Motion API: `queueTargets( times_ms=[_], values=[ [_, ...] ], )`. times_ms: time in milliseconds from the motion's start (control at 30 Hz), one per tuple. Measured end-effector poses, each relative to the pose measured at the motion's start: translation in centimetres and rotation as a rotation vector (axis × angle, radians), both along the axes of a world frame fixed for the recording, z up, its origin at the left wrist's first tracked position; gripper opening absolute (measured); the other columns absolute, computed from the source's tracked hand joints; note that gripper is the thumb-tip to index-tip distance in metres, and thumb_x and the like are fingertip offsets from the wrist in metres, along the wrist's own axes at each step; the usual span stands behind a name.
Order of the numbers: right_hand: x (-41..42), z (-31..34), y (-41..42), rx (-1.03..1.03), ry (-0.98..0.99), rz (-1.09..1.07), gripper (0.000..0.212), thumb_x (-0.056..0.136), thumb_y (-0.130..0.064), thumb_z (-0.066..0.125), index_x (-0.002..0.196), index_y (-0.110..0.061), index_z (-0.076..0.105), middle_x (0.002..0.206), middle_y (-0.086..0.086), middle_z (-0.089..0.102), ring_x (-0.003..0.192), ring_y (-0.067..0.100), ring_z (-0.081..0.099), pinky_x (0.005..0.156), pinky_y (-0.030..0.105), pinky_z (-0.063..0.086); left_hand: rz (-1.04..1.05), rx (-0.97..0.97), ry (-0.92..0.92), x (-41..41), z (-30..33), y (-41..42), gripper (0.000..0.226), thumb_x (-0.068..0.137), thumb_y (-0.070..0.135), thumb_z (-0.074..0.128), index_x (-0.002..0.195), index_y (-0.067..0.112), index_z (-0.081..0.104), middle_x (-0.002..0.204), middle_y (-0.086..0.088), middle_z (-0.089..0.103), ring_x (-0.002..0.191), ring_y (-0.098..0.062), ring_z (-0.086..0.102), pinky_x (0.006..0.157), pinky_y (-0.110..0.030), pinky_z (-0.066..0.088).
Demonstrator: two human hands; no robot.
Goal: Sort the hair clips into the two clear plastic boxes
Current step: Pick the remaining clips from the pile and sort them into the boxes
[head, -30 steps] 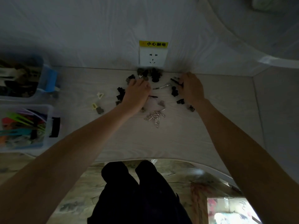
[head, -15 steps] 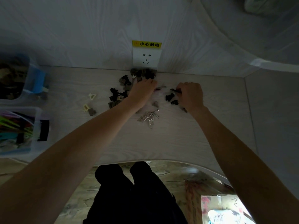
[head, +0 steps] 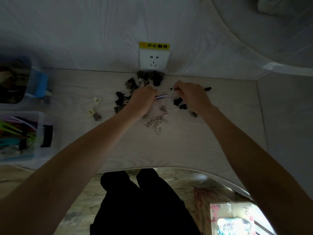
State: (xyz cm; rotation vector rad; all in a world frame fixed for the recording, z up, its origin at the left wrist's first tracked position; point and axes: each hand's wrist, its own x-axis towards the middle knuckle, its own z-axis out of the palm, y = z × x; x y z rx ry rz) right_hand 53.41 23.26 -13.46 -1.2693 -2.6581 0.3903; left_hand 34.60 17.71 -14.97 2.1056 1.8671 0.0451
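Two hands gathering dark hair clips on a table.
Right hand [head: 191, 95] has drawn back, grip closed on a thin clip [head: 172, 89]; left hand [head: 143, 99] grip now curled, contents unclear.

White wall socket [head: 154, 60] — yellow warning label [head: 154, 45] above.

1. A single head-worn view looks forward and steeply down from above the person's own legs [head: 145, 200].
2. It faces the wall socket [head: 154, 60], which sits upper centre; the worktop [head: 186, 141] spreads below the socket.
3. Wide-angle bending curves the worktop's near edge and the wall.
4. Both forearms run from the bottom corners towards the socket, so the camera stands close, within arm's reach.
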Motion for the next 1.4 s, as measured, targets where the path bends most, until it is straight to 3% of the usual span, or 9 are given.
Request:
queueTargets(
  times_ms=[267,433,500,667,800,900,1000,1167,1400],
  values=[
    [-0.1,-1.6,-0.5,-0.002,-0.072,0.065,0.010,0.083,-0.006,0.059,0.090,-0.002,0.065,0.085,0.017,0.067,0.080,0.032,0.060,0.059,0.036,0.047,0.016,0.036,-0.038,0.1,-0.2,-0.8,0.022,0.094,0.015,0.046,0.111,0.005,0.054,0.105,-0.018,0.056,0.110,-0.033,0.049,0.074,-0.040,0.046],
    [-0.5,-1.9,-0.8,0.012,-0.097,0.118,0.010,0.068,0.003,0.070,0.075,-0.003,0.067,0.069,0.015,0.065,0.061,0.031,0.061,0.050,0.028,0.045,0.036,0.056,-0.035,0.2,0.3,-0.7,0.026,0.096,0.017,0.042,0.118,0.004,0.049,0.103,-0.019,0.063,0.099,-0.034,0.058,0.071,-0.039,0.044],
    [0.1,-1.2,-0.9,0.056,-0.067,0.113,0.007,0.072,0.001,0.068,0.078,-0.003,0.067,0.071,0.015,0.065,0.063,0.030,0.061,0.053,0.031,0.048,0.060,0.040,-0.016,0.3,0.6,-0.6,0.027,0.097,0.016,0.040,0.120,0.005,0.047,0.103,-0.020,0.064,0.094,-0.035,0.060,0.069,-0.038,0.043],
    [4.8,1.3,1.5,0.104,-0.029,-0.258,0.017,0.090,-0.014,0.053,0.098,-0.006,0.066,0.099,0.015,0.067,0.093,0.031,0.057,0.073,0.036,0.044,0.093,0.084,-0.138,0.3,1.4,-1.3,0.025,0.096,0.024,0.044,0.113,0.011,0.057,0.094,-0.015,0.067,0.085,-0.032,0.062,0.070,-0.036,0.046],
    [6.6,-0.1,3.0,-0.016,-0.073,-0.375,0.016,0.090,-0.018,0.053,0.101,-0.011,0.063,0.101,0.014,0.067,0.092,0.032,0.059,0.069,0.031,0.040,0.115,0.184,-0.297,0.7,1.9,-2.4,0.024,0.094,0.027,0.049,0.110,0.018,0.063,0.084,-0.007,0.070,0.076,-0.026,0.062,0.068,-0.034,0.049],
    [5.7,-0.6,2.4,-0.071,-0.032,-0.431,0.018,0.091,-0.015,0.049,0.102,-0.007,0.061,0.097,0.018,0.068,0.088,0.033,0.061,0.065,0.030,0.038,0.174,0.205,-0.349,0.5,1.9,-3.3,0.024,0.094,0.027,0.050,0.110,0.018,0.065,0.087,-0.007,0.071,0.077,-0.027,0.063,0.063,-0.029,0.041],
    [4.6,-0.5,1.0,-0.107,-0.006,-0.409,0.019,0.092,-0.016,0.049,0.102,-0.006,0.061,0.095,0.017,0.067,0.085,0.030,0.062,0.062,0.028,0.036,0.219,0.216,-0.374,0.1,1.6,-4.4,0.027,0.095,0.025,0.048,0.115,0.015,0.063,0.091,-0.009,0.071,0.077,-0.028,0.063,0.061,-0.027,0.035],
    [1.4,-0.8,-2.3,-0.217,0.002,-0.279,0.029,0.094,-0.014,0.049,0.121,-0.008,0.057,0.112,0.018,0.064,0.098,0.032,0.059,0.080,0.035,0.048,0.259,0.189,-0.383,-0.8,1.2,-6.1,0.026,0.097,0.021,0.043,0.111,0.007,0.062,0.091,-0.015,0.067,0.077,-0.031,0.061,0.060,-0.034,0.040],
    [-1.6,-1.2,-5.0,-0.180,-0.109,-0.142,0.026,0.090,-0.014,0.052,0.113,-0.001,0.056,0.106,0.020,0.061,0.098,0.033,0.054,0.075,0.038,0.042,0.218,0.139,-0.215,-2.9,0.7,-9.0,0.028,0.099,0.020,0.037,0.113,0.006,0.057,0.103,-0.014,0.058,0.089,-0.029,0.054,0.063,-0.031,0.034]
  ],
)
